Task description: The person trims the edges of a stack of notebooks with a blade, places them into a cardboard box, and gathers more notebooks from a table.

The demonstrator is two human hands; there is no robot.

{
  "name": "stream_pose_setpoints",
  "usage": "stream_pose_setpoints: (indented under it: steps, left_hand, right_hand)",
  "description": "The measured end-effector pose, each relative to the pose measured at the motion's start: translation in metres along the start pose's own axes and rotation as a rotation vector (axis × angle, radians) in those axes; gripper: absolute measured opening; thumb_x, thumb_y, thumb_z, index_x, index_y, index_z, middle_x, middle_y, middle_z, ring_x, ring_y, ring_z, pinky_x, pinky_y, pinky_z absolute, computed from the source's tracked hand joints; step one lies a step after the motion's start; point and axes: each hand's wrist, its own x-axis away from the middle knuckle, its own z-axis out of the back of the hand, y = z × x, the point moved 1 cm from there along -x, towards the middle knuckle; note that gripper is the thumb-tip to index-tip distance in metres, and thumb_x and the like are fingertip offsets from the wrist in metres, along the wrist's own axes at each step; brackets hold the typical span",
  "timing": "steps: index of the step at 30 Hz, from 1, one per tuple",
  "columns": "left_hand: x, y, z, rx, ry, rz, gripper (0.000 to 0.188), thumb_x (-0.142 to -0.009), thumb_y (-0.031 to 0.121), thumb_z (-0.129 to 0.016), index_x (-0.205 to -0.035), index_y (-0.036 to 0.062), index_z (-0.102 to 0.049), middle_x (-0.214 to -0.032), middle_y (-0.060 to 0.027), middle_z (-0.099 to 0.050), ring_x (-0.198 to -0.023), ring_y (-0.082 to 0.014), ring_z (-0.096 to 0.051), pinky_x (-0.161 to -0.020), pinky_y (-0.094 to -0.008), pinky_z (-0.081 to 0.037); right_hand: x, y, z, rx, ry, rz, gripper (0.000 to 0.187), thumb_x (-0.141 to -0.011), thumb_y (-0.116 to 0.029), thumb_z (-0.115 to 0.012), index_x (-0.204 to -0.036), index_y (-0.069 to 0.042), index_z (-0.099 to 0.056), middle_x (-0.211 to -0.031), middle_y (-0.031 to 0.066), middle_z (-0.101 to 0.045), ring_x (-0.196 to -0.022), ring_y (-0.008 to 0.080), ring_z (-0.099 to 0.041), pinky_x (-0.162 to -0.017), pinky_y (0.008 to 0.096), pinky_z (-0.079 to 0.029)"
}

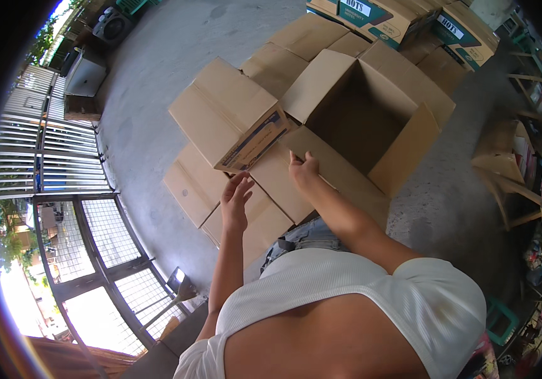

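Note:
A closed brown cardboard box point(223, 110) with a blue-printed side sits on top of other boxes in front of me. My left hand point(237, 197) is at its near lower corner, fingers apart; whether they touch it is unclear. To the right stands a large open cardboard box point(410, 79), its inside dark and its flaps spread outward. My right hand point(305, 169) is closed at the near flap point(346, 180) of that box, fingers curled on the cardboard; the fingertips are partly hidden.
More closed brown boxes point(198, 180) lie beneath and around these two. Green-and-brown printed boxes point(372, 19) are stacked at the far right. Metal gates point(69, 155) line the left, with a washing machine point(112, 26) beyond. A wooden chair point(511, 170) and crowded shelves stand right.

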Motion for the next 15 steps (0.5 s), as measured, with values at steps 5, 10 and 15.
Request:
stream_pose_setpoints:
  steps: [5,10,15]
  left_hand:
    - [0.012,-0.006,0.044,-0.056,0.026,0.025,0.037,-0.088,0.028,-0.056,-0.118,0.0072,-0.052,-0.116,-0.006,-0.057,-0.104,-0.0177,-0.054,-0.085,-0.0324,-0.04]
    - [0.009,-0.007,0.059,-0.068,-0.015,0.052,0.037,-0.087,0.028,-0.056,-0.118,0.0084,-0.052,-0.116,-0.0042,-0.056,-0.103,-0.0161,-0.054,-0.084,-0.0311,-0.04]
    - [0.001,-0.003,0.048,-0.101,-0.082,0.082,0.037,-0.088,0.027,-0.055,-0.119,0.0075,-0.051,-0.117,-0.005,-0.055,-0.104,-0.0161,-0.054,-0.084,-0.0312,-0.04]
  right_hand:
    - [-0.022,0.027,-0.026,-0.072,-0.001,-0.017,0.028,-0.096,-0.018,-0.035,-0.117,-0.002,-0.045,-0.112,0.0155,-0.054,-0.103,0.0276,-0.055,-0.088,0.0395,-0.05]
    - [-0.02,0.039,-0.034,-0.02,0.222,0.102,0.031,-0.095,-0.017,-0.038,-0.123,-0.002,-0.042,-0.116,0.0164,-0.05,-0.103,0.0268,-0.055,-0.087,0.0357,-0.052]
    - [-0.02,0.052,-0.044,0.068,0.117,0.152,0.035,-0.094,-0.019,-0.042,-0.122,0.002,-0.041,-0.114,0.0172,-0.051,-0.099,0.0264,-0.056,-0.082,0.0333,-0.054]
